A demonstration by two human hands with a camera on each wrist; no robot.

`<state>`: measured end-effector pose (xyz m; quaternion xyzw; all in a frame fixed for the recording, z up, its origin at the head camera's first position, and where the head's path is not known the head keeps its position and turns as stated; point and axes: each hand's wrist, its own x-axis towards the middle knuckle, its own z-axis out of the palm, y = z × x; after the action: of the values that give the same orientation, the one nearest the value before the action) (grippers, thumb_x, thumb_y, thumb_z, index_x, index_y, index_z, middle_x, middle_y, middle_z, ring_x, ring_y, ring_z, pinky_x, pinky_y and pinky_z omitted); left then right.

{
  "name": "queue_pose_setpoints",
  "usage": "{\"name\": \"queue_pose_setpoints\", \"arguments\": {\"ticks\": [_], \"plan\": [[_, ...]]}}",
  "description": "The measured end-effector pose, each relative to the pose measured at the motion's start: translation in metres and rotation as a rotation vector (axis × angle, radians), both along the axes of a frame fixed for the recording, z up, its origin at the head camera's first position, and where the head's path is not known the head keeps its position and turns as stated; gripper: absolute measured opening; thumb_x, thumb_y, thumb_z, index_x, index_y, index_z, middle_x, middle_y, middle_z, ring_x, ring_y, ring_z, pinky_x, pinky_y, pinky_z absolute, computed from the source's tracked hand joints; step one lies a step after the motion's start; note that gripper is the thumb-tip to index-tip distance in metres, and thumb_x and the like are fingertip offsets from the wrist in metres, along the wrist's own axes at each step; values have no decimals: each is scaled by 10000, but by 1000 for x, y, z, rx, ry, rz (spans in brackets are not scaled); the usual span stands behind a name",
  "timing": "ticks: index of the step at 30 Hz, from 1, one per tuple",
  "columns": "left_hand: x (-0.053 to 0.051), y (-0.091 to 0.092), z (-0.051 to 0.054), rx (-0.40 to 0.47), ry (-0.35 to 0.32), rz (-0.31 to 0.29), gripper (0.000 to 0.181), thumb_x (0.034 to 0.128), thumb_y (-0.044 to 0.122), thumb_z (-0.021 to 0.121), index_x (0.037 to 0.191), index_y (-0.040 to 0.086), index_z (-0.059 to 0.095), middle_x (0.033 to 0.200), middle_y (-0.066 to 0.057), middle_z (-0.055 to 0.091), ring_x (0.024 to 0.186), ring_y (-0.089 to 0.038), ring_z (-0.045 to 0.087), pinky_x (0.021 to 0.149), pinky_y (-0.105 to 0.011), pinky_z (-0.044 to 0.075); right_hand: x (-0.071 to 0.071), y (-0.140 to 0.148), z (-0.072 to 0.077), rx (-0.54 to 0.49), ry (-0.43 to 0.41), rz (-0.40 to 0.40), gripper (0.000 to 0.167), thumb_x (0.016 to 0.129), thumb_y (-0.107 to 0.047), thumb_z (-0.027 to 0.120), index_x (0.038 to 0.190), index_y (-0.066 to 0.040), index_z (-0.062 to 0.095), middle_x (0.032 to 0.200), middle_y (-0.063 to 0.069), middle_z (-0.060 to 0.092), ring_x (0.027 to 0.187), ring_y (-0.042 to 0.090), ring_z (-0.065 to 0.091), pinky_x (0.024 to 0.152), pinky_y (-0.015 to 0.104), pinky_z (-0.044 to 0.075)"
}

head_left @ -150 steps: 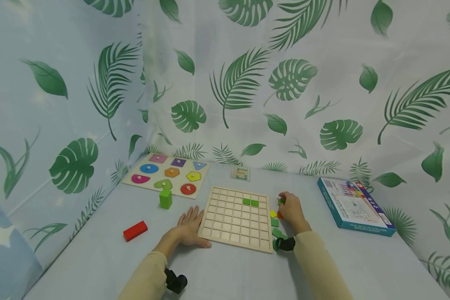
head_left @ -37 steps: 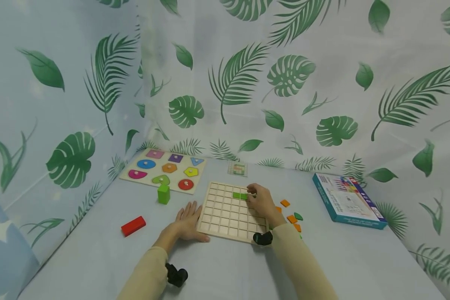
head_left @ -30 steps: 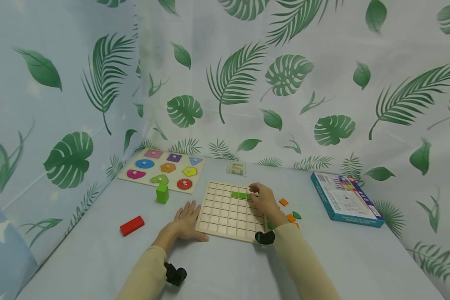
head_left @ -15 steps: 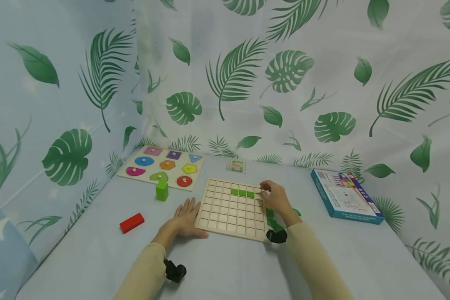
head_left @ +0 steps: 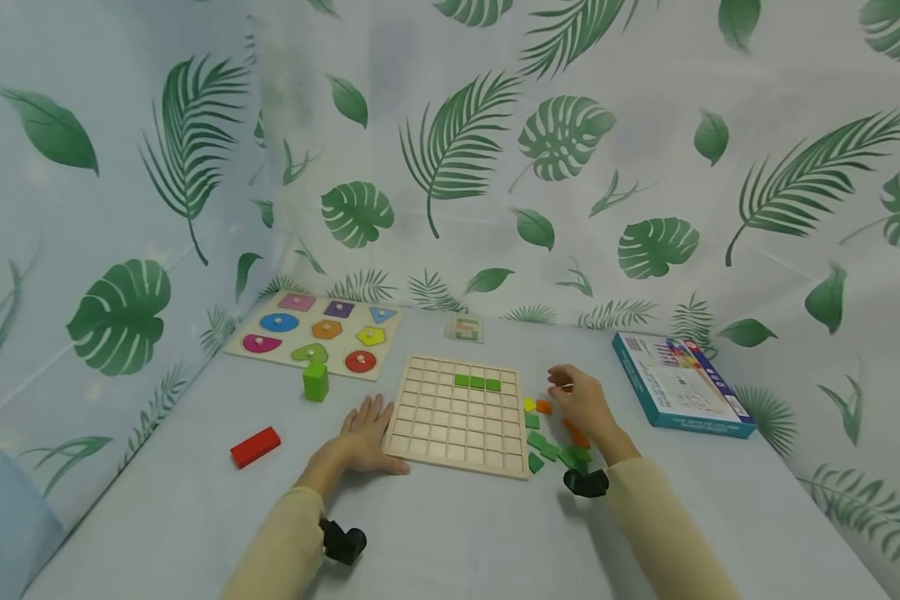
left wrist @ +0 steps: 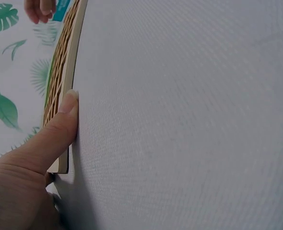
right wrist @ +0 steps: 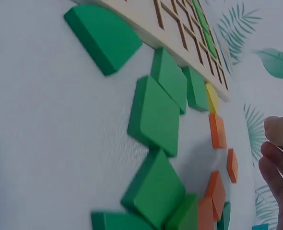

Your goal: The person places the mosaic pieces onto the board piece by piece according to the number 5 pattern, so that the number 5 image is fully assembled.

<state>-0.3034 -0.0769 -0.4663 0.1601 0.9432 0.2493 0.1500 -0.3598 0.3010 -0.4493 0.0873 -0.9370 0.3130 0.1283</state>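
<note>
On the pale tabletop (head_left: 450,542) before me lies a square wooden board (head_left: 446,421), light in colour, its face divided into even rows of shallow cells by thin strips whose sides look brown from low at my wrist. A plain rim frames it. Three bright green tiles (head_left: 477,383) fill neighbouring cells towards the far edge, making one short bar. My left hand (head_left: 363,446) lies beside the board's left edge, fingers straight and spread, the thumb touching the side near the corner without clasping it. My right hand (head_left: 581,402) hovers beyond the right edge, fingers loosely bent, gripping nothing that I can see. Near it lie loose pieces: thick, deeper green four-sided pieces (right wrist: 154,115), some touching one another, a rounded green piece (right wrist: 102,36) just beside the rim, a small yellow piece (right wrist: 212,98) and several orange pieces (right wrist: 217,130).
</note>
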Motion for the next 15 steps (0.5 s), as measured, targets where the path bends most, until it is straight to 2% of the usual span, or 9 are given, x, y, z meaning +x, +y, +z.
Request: {"name": "queue_pose_setpoints", "arguments": {"ticks": [7, 10, 15], "plan": [[-4, -1, -7, 2, 19, 0, 1157, 701, 557, 750, 1497, -8, 130, 1553, -228, -17, 1416, -353, -96, 1119, -502, -54, 7, 22, 4, 24, -7, -27, 297, 913, -46, 594, 1197, 27, 551, 1076, 186, 628, 980, 333, 587, 871, 475, 490], [-4, 0, -6, 11, 12, -3, 1153, 708, 552, 748, 1500, -3, 120, 1555, -219, -28, 1417, -340, -107, 1121, -481, -69, 10, 31, 2, 33, -6, -61, 288, 904, -52, 606, 1179, 21, 565, 1048, 170, 638, 948, 316, 587, 846, 463, 501], [1, 0, 2, 7, -2, -1, 1117, 722, 499, 764, 1491, -21, 142, 1549, -239, -2, 1416, -366, -78, 1123, -500, -42, 14, 43, -5, 64, -27, -82, 273, 888, -70, 632, 1135, 37, 584, 992, 164, 642, 879, 296, 580, 751, 419, 516]]}}
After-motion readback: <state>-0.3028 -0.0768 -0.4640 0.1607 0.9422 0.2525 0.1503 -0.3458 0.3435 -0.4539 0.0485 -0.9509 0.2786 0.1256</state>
